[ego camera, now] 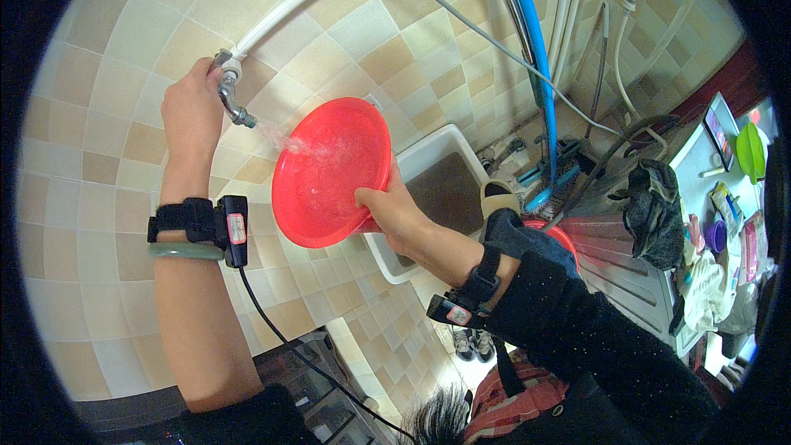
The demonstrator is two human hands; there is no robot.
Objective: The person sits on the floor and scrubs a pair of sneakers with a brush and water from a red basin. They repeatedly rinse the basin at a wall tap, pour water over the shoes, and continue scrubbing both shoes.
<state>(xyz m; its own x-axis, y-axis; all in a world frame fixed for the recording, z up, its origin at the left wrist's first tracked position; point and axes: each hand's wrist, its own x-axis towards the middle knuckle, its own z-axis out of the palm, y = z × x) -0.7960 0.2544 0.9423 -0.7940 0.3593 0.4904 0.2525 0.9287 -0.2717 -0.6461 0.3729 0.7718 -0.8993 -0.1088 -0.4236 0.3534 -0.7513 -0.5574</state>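
My left hand (195, 112) is closed around the handle of a metal faucet (230, 96) on the tiled wall, at the upper left. Water (290, 144) streams from its spout into a red plastic basin (327, 185). The basin is tilted, with its inside facing the faucet and the camera. My right hand (390, 209) grips its lower right rim, the thumb over the edge and the fingers hidden behind. A wristband with a small black device is strapped to each wrist, and a green bangle sits below the left one.
A white sink (473, 151) holding dark water lies beyond the basin. To the right are blue-handled brushes (544, 198), a grey hose (593, 167), a ribbed washing machine (624, 272) with a dark cloth (654, 213) on it, and a cluttered table (692, 157). A black cable hangs from the left wristband.
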